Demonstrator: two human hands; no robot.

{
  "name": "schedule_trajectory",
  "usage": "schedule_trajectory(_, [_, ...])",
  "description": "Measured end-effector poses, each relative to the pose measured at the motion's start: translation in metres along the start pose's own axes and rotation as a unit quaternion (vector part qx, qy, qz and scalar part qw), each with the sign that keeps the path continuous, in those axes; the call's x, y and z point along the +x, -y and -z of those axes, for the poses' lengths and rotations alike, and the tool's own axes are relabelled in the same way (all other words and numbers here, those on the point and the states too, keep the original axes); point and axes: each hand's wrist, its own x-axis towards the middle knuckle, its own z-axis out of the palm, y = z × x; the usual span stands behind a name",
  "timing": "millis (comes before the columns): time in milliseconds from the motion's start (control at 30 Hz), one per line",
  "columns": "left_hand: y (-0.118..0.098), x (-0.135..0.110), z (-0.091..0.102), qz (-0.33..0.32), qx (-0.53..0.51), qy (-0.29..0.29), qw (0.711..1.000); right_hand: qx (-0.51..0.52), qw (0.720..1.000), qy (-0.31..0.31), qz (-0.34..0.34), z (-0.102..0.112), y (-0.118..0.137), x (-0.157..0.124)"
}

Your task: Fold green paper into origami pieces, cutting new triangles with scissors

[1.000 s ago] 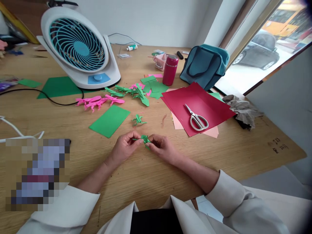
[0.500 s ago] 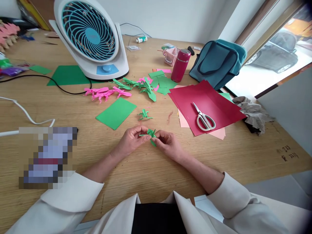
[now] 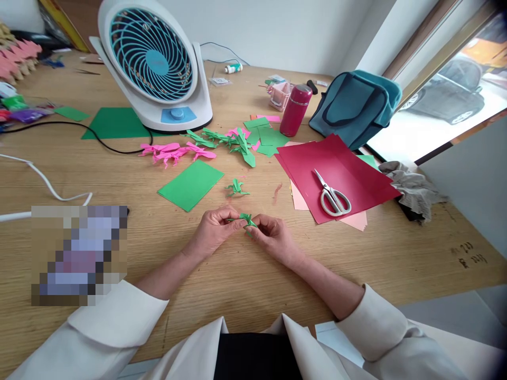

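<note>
Between my two hands is a small green origami figure [image 3: 248,219] of folded paper. My left hand [image 3: 216,229] pinches its left side between thumb and forefinger. From the other side, my right hand [image 3: 275,238] grips it with thumb and curled fingers. Fingertips cover part of the folds. Just beyond lies a finished-looking green paper figure [image 3: 236,187] with thin legs. A stack of green paper [image 3: 191,186] rests to its left. Farther back are several pink paper figures [image 3: 176,152] and a cluster of green ones [image 3: 242,148].
White-handled scissors [image 3: 335,202] lie on red sheets [image 3: 344,158] at the right. Behind stand a fan [image 3: 186,115], a red flask [image 3: 295,111] and a teal bag [image 3: 352,111]. A black cable [image 3: 99,145] crosses the left side. A pixelated phone-like object [image 3: 79,253] is near my left forearm.
The green figure has turned slightly between my fingers, and its upright points look lower. Both hands keep their grip. The whole view has shifted a little.
</note>
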Motion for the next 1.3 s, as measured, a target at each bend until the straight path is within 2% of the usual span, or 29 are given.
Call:
schedule_trajectory(167, [-0.003,-0.001,0.004,0.013,0.019,0.054,0.998,-0.031,0.999,-0.014,0.010,-0.002,0.001,-0.001])
schedule_trajectory(367, [0.001,0.000,0.002,0.011,0.013,0.051,0.999,-0.083,0.996,-0.024,0.014,-0.005,0.004,-0.002])
schedule_trajectory(700, [0.002,0.000,0.001,0.022,-0.014,0.039,0.999,-0.062,0.998,-0.002,0.010,-0.004,0.008,-0.002])
schedule_trajectory(833, [0.002,-0.001,0.000,0.054,-0.045,0.038,0.997,-0.050,0.999,-0.001,-0.002,-0.004,0.010,-0.003])
schedule_trajectory(1033, [0.009,-0.003,-0.001,0.079,-0.108,0.035,0.990,0.023,1.000,0.005,0.000,-0.008,0.010,-0.006])
schedule_trajectory(1300, [0.010,-0.005,-0.008,0.143,-0.223,0.029,0.964,0.029,0.999,-0.025,-0.012,-0.010,0.005,-0.004])
